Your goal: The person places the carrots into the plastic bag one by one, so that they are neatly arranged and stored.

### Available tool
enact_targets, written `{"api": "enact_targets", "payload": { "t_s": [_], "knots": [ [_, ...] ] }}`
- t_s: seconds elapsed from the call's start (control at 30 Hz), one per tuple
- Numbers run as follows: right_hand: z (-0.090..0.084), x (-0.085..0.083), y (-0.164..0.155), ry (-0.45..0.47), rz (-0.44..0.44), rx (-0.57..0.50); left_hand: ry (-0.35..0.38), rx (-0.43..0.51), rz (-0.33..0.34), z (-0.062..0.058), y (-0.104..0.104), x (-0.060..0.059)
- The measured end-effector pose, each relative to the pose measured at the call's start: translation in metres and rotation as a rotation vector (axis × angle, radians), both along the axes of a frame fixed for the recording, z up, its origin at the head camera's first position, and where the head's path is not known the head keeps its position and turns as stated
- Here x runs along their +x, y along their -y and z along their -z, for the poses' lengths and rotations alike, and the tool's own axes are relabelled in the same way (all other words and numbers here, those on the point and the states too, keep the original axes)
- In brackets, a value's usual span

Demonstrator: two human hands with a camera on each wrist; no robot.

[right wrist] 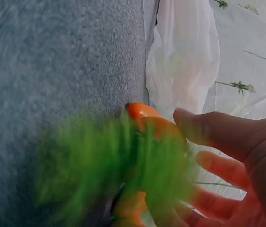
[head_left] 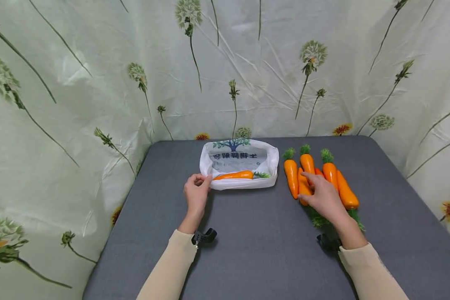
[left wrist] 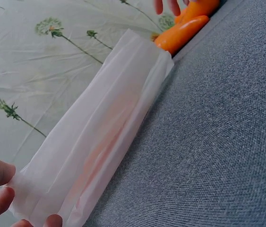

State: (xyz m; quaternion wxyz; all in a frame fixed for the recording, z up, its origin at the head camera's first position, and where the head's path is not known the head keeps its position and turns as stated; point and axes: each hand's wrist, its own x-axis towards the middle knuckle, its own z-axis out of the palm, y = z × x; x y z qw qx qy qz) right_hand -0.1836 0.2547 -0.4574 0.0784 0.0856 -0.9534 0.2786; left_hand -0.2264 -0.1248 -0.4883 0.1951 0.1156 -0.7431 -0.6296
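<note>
A white plastic bag (head_left: pixel 243 184) lies with its mouth held wide, dark print and a tree on its inner wall. Inside it rests one carrot (head_left: pixel 235 175) with a green top. My left hand (head_left: pixel 196 192) pinches the bag's near left rim between thumb and fingers; the carrot shows faintly through the film in the left wrist view. On the right, my right hand (head_left: pixel 324 196) reaches over a pile of carrots, thumb and fingers spread above an orange carrot (head_left: pixel 303 189). In the right wrist view, blurred green leaves (right wrist: pixel 118 165) cover part of the carrots below my fingers.
Beside the bag lies another carrot (head_left: pixel 291 177); more carrots (head_left: pixel 346 191) lie to the right of my hand, some with tops toward me. The grey cloth table (head_left: pixel 255 241) ends at a flowered curtain (head_left: pixel 225 75) behind and at the sides.
</note>
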Motion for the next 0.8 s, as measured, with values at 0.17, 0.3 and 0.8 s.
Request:
{"api": "enact_targets", "payload": {
  "t_s": [0.17,0.3,0.8],
  "knots": [
    [0.0003,0.0004,0.0028,0.034,0.021,0.024,0.003,-0.003,0.001,-0.0003,0.0001,0.0002],
    [-0.0006,0.0001,0.0052,0.091,0.048,0.034,0.008,-0.003,0.004,0.0002,0.0002,-0.0001],
    [-0.0071,-0.0007,0.0098,0.166,0.123,0.015,0.006,0.015,0.000,0.0003,0.0001,-0.0010]
  ]
}}
